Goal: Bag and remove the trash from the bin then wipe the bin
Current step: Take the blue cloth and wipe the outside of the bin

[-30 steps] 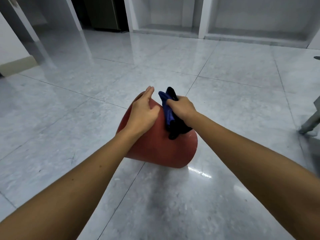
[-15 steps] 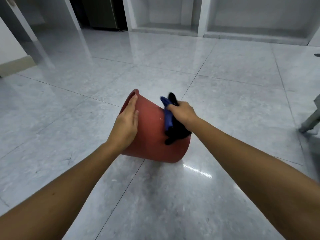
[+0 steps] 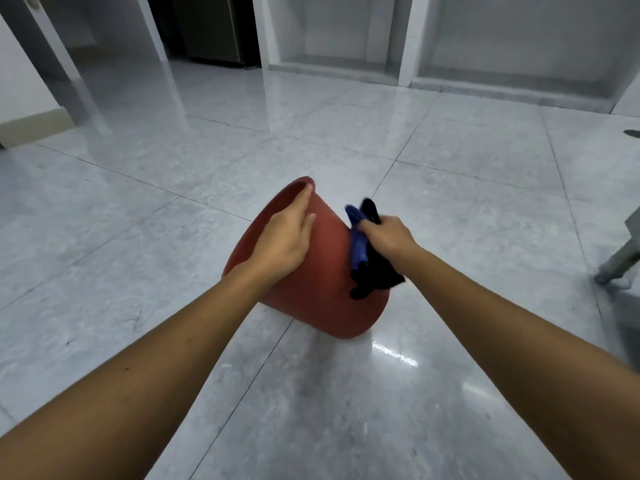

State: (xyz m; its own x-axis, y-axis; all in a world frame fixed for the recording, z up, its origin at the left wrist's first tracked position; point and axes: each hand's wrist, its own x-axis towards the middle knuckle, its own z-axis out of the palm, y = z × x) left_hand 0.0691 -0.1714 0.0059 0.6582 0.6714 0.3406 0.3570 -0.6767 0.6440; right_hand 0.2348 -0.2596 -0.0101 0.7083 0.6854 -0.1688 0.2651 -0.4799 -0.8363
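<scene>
The red bin [image 3: 322,296] is tipped over on the grey tiled floor [image 3: 346,410], its mouth turned away from the person and its base nearest them. It seems to touch the floor only along its lower side. The left hand [image 3: 284,240] lies flat on the bin's upper wall, fingers straight and reaching the rim. On the bin's right side, the right hand [image 3: 389,237] grips a bunched blue and black cloth [image 3: 367,271] against the wall. A grey metal leg [image 3: 620,261] stands well to the right of the bin.
</scene>
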